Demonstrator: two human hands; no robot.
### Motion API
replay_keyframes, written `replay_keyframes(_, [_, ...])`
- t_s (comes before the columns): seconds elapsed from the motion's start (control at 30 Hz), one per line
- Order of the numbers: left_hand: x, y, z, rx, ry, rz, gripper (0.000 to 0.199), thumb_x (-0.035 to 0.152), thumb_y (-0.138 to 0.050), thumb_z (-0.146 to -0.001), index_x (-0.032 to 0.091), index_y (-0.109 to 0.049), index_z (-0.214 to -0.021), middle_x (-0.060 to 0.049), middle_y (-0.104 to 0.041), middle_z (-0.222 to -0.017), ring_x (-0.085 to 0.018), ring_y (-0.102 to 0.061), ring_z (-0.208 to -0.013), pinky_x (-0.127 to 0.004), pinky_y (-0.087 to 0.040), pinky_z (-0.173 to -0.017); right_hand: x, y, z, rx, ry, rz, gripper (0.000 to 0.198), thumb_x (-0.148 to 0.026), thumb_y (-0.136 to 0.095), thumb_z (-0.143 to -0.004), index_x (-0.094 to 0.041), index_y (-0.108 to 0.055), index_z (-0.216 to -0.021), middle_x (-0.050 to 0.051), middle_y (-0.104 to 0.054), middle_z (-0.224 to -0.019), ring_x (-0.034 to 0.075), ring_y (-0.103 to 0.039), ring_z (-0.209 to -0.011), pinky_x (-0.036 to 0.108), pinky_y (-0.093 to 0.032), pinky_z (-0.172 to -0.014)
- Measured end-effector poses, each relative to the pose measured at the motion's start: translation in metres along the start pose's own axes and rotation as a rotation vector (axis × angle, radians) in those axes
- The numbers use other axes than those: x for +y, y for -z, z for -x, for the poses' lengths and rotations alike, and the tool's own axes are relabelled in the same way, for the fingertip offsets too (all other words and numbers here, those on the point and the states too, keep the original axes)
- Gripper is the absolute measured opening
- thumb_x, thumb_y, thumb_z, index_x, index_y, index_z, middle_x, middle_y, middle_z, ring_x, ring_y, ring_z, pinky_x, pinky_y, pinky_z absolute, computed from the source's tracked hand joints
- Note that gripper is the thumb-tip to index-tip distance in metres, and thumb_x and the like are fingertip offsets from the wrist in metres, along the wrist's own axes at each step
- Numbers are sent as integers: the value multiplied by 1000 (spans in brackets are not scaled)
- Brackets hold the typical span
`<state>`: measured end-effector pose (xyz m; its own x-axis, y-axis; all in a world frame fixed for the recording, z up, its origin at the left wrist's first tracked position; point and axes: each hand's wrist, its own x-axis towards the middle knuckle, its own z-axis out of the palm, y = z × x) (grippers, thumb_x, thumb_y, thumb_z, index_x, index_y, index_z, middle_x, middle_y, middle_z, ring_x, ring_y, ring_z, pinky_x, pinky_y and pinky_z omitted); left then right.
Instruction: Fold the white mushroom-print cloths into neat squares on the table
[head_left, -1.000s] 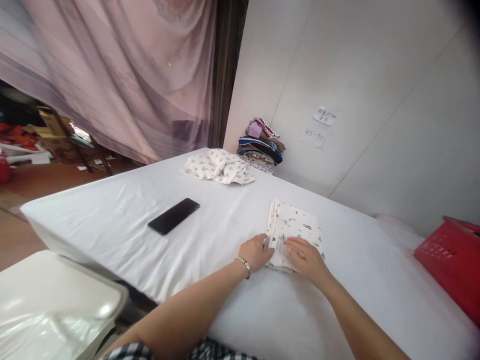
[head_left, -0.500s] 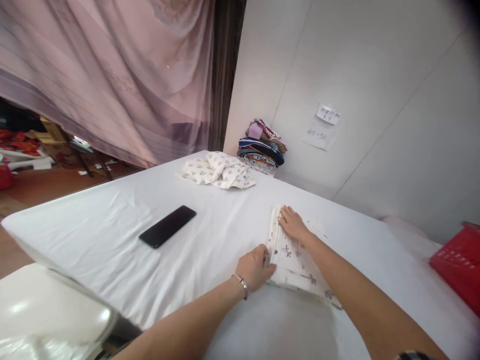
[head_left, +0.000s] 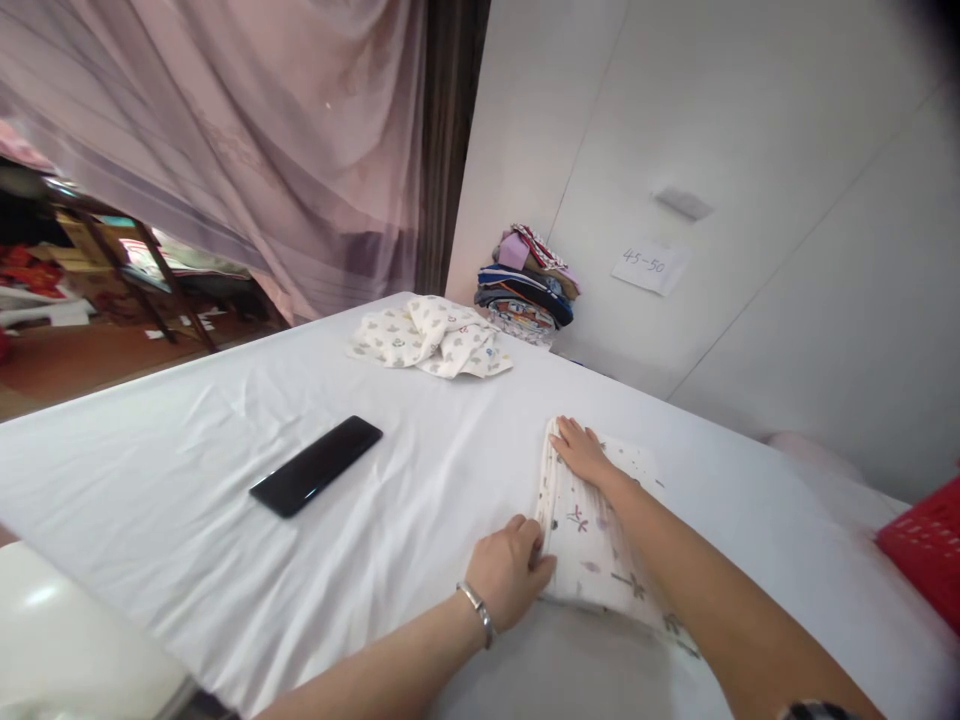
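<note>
A folded white cloth (head_left: 592,570) with small plant prints lies on the bed-like white surface. At its near left edge, my left hand (head_left: 511,568), with a silver bracelet at the wrist, has its fingers curled round the folded layers and its thumb on top. My right hand (head_left: 583,450) rests flat on the cloth's far left corner, fingers stretched out. Part of the cloth is hidden under my right forearm. Farther back sits a crumpled white printed cloth (head_left: 431,338), apart from both hands.
A black phone (head_left: 319,465) lies to the left on the white sheet (head_left: 420,480). Folded clothes (head_left: 525,285) are stacked by the wall. A red basket (head_left: 926,550) stands at the right edge, a white seat-like object (head_left: 67,640) at lower left. Behind hangs a pink curtain (head_left: 300,130).
The camera view has shifted slightly. Both hands stay at nearly the same spots on the folded cloth. The upper paper note on the wall has tipped up.
</note>
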<state>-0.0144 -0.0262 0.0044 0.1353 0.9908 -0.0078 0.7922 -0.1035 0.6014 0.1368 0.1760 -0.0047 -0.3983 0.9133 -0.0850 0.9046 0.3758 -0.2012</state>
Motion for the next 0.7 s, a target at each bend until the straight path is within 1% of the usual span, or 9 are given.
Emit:
replay_keyframes(0.1, [0, 1, -1, -5, 4, 0, 12, 33, -49, -78, 22, -52, -82, 2, -58, -85, -14, -57, -70, -25, -32, -58, -1, -5, -2, 29, 3, -62, 60, -46, -25, -90, -16, -22, -142, 5, -19, -149, 19, -10, -137, 43, -2, -109])
replay_keyframes(0.2, [-1, 1, -2, -4, 16, 9, 13, 34, -50, -78, 23, -53, -84, 2, -59, -85, -14, -58, -71, -25, -33, -59, 1, -3, -3, 33, 2, -172, 59, -47, -31, -88, -18, -30, -139, 5, -24, -147, 19, -14, -136, 41, -3, -110])
replay_keyframes(0.27, [-1, 1, -2, -4, 19, 19, 14, 35, -51, -78, 23, -54, -83, 2, -59, -85, -14, -58, -72, -25, -34, -60, 7, 4, -1, 52, -20, -213, 57, -47, -32, -87, -18, -35, -137, 4, -27, -146, 18, -16, -136, 38, -8, -111])
replay_keyframes(0.37, [-2, 1, -2, 3, 17, 38, 14, 36, -51, -78, 22, -54, -82, 2, -60, -85, -14, -58, -73, -25, -34, -61, 26, 22, 10, 144, -113, -245, 55, -44, -32, -87, -17, -38, -135, 4, -27, -146, 17, -13, -136, 34, -10, -112])
replay_keyframes(0.47, [-1, 2, -2, -2, 22, 50, 16, 36, -50, -78, 22, -55, -83, 1, -60, -86, -14, -58, -73, -25, -35, -61, 57, 37, 39, 241, -252, -280, 56, -42, -37, -85, -13, -41, -132, 9, -30, -144, 21, -17, -136, 36, -11, -112])
replay_keyframes(0.57, [0, 4, -2, -10, 20, 62, 16, 36, -51, -78, 22, -56, -83, 0, -60, -86, -15, -58, -73, -25, -36, -62, 88, 39, 82, 299, -411, -358, 58, -43, -49, -79, -12, -45, -129, 14, -38, -139, 29, -30, -130, 42, -20, -110])
replay_keyframes(0.6, [0, 5, -3, -12, 22, 69, 16, 36, -51, -78, 22, -56, -82, 0, -60, -86, -15, -58, -73, -25, -36, -63, 97, 37, 98, 311, -472, -423, 60, -44, -52, -77, -13, -46, -128, 15, -40, -137, 30, -36, -127, 44, -26, -107])
replay_keyframes(0.63, [0, 6, -3, -14, 26, 78, 16, 36, -51, -77, 22, -56, -82, 0, -61, -85, -15, -58, -74, -25, -37, -63, 105, 34, 114, 323, -544, -553, 61, -44, -57, -75, -16, -45, -128, 14, -44, -135, 30, -41, -123, 44, -33, -104])
replay_keyframes(0.7, [0, 7, -3, -16, 46, 106, 16, 36, -51, -77, 21, -56, -83, 0, -61, -85, -16, -58, -75, -25, -37, -64, 114, 25, 141, 323, -653, -849, 66, -44, -62, -72, -21, -42, -130, 12, -52, -127, 27, -53, -111, 40, -46, -91])
